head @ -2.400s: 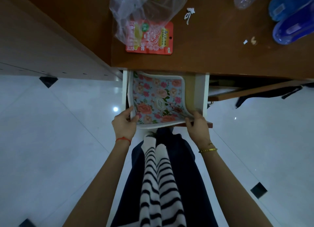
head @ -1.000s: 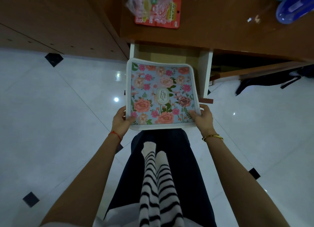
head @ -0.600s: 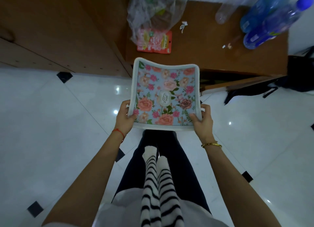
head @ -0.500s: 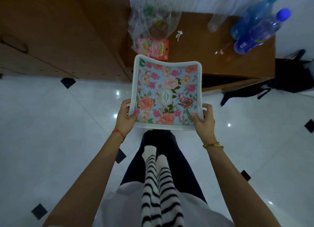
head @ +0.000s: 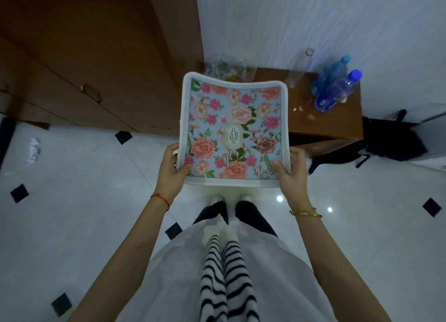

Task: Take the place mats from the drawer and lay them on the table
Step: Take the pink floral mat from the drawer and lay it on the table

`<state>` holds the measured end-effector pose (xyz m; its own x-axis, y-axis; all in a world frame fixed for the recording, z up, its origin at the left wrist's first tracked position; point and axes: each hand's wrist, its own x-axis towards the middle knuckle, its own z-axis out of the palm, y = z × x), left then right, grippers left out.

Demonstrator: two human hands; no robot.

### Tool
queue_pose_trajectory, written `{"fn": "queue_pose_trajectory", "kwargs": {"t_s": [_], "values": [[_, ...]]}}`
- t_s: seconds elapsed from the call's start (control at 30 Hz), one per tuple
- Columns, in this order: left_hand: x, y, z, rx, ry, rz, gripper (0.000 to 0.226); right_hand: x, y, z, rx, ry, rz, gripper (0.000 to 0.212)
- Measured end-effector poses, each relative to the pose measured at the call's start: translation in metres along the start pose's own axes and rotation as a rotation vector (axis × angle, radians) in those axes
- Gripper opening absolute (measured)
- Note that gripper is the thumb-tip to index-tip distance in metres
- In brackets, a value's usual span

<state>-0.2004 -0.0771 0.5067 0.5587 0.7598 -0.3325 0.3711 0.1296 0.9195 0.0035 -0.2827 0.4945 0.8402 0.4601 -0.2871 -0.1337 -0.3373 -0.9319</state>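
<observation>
Below the head camera, a person stands on a white tiled floor (head: 72,201) and holds a floral place mat out in front of the body.

At far left, a crumpled bit of white paper (head: 33,150) lies on the floor. Behind it runs a brown wooden cabinet (head: 84,68) with curved handles.

Moving right, the left hand (head: 170,169) pinches the mat's near left corner, thumb on the printed top, fingers curled under the edge. A red thread circles that wrist.

At centre, the mat (head: 235,128) hangs in the air between both hands, roughly level, its far edge sagging slightly. It has a white border, pink and peach flowers on pale blue, and a small oval label in the middle. It may be a stack of several mats; the edge does not show this clearly.

Next, the right hand (head: 290,174) pinches the near right corner the same way, thumb on top. A gold bracelet sits on that wrist.

Beyond the mat stands a small brown table (head: 337,119), carrying a clear plastic bag (head: 226,68) at its left end and bottles (head: 335,90), one clear and the others blue, at its right. A black bag (head: 391,138) lies on the floor further right. The drawer is hidden behind the mat.

The step in hand looks like carrying the mat to the table. Laying it down would call for a bare patch between bag and bottles, with the mat lowered flat.
</observation>
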Motion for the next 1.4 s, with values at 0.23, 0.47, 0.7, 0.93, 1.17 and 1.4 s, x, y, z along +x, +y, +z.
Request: {"fn": "queue_pose_trajectory", "kwargs": {"t_s": [0.23,0.47,0.7,0.93,1.17,1.4], "values": [[-0.066,0.002,0.004,-0.070,0.197,0.002,0.046,-0.001,-0.019,-0.016,0.004,-0.243,-0.103,0.036],[-0.161,-0.007,0.069,-0.212,0.546,-0.054,0.046,0.007,-0.032,-0.056,-0.060,-0.615,-0.206,0.035],[-0.278,-0.023,0.165,-0.393,0.906,-0.122,0.046,-0.006,-0.024,-0.090,-0.195,-0.949,-0.266,0.038],[-0.386,-0.040,0.249,-0.559,1.263,-0.207,0.046,-0.063,-0.005,-0.094,-0.332,-1.272,-0.328,0.039],[-0.480,-0.060,0.324,-0.737,1.563,-0.208,0.046,-0.146,0.017,-0.100,-0.460,-1.552,-0.423,0.038],[-0.593,-0.081,0.395,-0.811,1.850,-0.224,0.045,-0.265,0.055,-0.127,-0.524,-1.800,-0.525,0.036]]}}
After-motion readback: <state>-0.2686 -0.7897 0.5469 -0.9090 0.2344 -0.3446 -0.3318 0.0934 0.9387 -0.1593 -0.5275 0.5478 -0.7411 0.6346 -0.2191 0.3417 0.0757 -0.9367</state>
